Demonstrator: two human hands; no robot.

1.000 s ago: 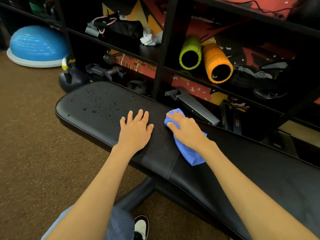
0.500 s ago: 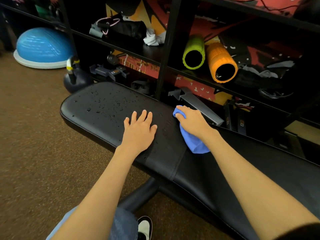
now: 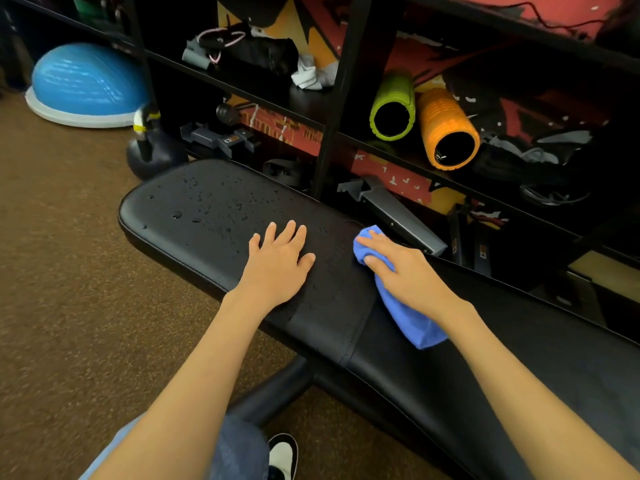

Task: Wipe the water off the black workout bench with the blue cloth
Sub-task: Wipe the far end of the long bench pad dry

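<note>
A brown carpeted floor [image 3: 69,306] runs up to a black metal shelving rack [image 3: 343,98]. The rack holds a ridged lime-green foam roller [image 3: 393,109] and an orange foam roller [image 3: 446,129] side by side. A blue half-dome balance trainer [image 3: 86,84] and a black kettlebell [image 3: 152,154] sit on the floor at the left. In front of the rack a black padded workout bench [image 3: 207,216] lies diagonally across the view, from the upper left to the lower right.

Both bare forearms reach forward from the lower edge of the view. The left hand [image 3: 277,265] lies palm down on the pad, its wrist at the near edge and its fingers pointing toward the rack. Its fingers are straight and slightly spread, and it holds nothing.

The right hand [image 3: 405,271] comes in from the right and rests near the bench's far edge, close beside the left hand but not touching it. Under it is a soft, bunched blue cloth [image 3: 412,323]. One end of the cloth pokes out past the fingertips, and the rest trails back along the pad beneath the palm and wrist. The fingers bend down over the bunched end and the thumb tucks in against its side, so the hand grips the cloth and holds it against the vinyl.

Water droplets [image 3: 197,209] bead on the rounded left end of the bench, beyond the left hand and well apart from the cloth. Near the bottom edge of the view a black-and-white shoe [image 3: 282,455] stands on the carpet.
</note>
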